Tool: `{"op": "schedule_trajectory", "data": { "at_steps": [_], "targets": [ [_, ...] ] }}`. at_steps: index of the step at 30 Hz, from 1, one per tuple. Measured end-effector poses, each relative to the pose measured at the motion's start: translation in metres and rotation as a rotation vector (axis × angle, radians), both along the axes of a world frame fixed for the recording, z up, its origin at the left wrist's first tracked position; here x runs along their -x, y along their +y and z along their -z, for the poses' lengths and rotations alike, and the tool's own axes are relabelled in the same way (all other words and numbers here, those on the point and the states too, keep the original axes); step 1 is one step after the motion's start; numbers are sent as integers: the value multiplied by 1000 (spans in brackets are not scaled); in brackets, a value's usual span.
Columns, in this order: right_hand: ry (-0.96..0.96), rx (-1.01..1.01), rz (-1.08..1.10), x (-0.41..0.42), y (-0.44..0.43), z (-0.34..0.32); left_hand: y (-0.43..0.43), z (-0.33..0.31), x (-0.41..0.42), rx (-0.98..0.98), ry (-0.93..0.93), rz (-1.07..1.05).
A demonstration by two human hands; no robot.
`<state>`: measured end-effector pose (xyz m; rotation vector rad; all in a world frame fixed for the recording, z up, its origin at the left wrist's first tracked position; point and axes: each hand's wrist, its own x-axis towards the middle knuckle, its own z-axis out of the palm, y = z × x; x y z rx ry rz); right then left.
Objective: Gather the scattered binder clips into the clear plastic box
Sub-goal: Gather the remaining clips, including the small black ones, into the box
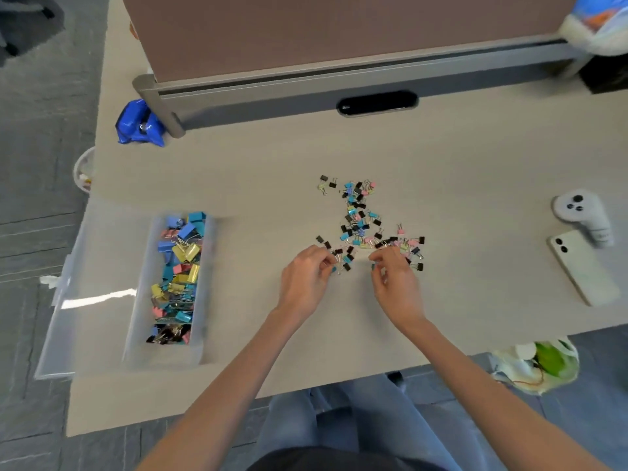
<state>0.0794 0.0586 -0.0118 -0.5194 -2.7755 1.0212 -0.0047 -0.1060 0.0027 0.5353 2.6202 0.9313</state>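
Small binder clips [360, 215] in black, blue, pink and yellow lie scattered in a loose pile at the middle of the beige table. My left hand [304, 278] is at the pile's near left edge, its fingertips pinching clips there. My right hand [396, 278] is at the near right edge with curled fingers pinching clips too. The clear plastic box [136, 321] stands at the left of the table, its open lid hanging off the left side. Its right compartment holds several larger coloured clips [180, 266].
A white phone [584, 266] and a white controller [581, 212] lie at the right. A blue bag [139, 125] sits at the back left beside the grey divider [306, 86]. The table's front edge runs just above my lap.
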Motion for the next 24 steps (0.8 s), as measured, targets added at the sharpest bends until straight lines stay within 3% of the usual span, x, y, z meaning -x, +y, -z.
{"op": "schedule_trajectory", "data": {
  "at_steps": [4,8,11,17,24],
  "targets": [
    [-89,-91,36,-5,40,11,23,16,5,25,93,86],
    [-351,-132,70,-9,68,24,29,40,5,313,76,193],
    [-445,-164,-21,-14,82,31,27,57,0,438,91,206],
    [-496,-297,-184,-9,97,41,28,69,-3,445,231,282],
    [-400,-306,-263,24,99,39,60,64,23,444,225,402]
  ]
}}
